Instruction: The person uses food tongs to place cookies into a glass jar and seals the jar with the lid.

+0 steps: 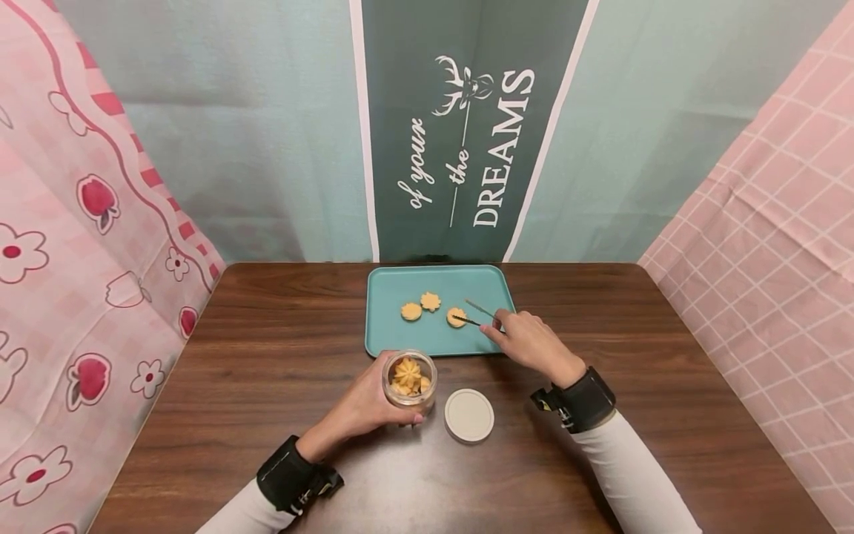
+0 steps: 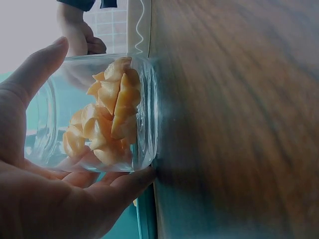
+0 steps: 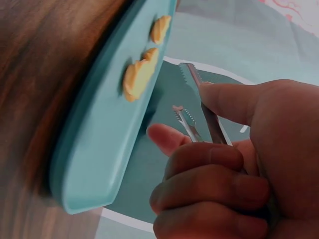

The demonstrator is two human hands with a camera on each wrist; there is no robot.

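Looking down from the head view, the left hand [image 1: 369, 406] wraps its fingers round a small clear glass jar [image 1: 410, 380] of pale orange flower-shaped cookies, standing upright on the dark wooden surface [image 1: 267, 356] just in front of a teal rectangular plastic tray [image 1: 400, 285]. A round white lid [image 1: 469, 415] lies flat just to the right of the jar. The right hand [image 1: 530, 343] pinches a pair of thin metal tongs [image 1: 477, 313], their tips spread and reaching at the rightmost cookie [image 1: 457, 317] of three on the tray; the other two [image 1: 420, 306] lie near, to its left.

From the left wrist, the thumb [image 2: 35, 69] and curled fingers [image 2: 114, 186] clasp the jar [image 2: 99, 114], the cookies [image 2: 107, 119] heaped inside. Smooth glass is likely slippery and breakable, so a full wrap about its wall seems the safe hold.

From the right wrist, thumb and forefinger squeeze the tongs [image 3: 199, 109], whose serrated tips stand apart and empty, near the tray [image 3: 94, 144] and its cookies [image 3: 137, 77] but not touching them. Those ridged biscuits look light, stiff and crumbly: I judge they want a gentle nip across the edges, flat sides between the toothed ends, since hard pressure could snap a petal.
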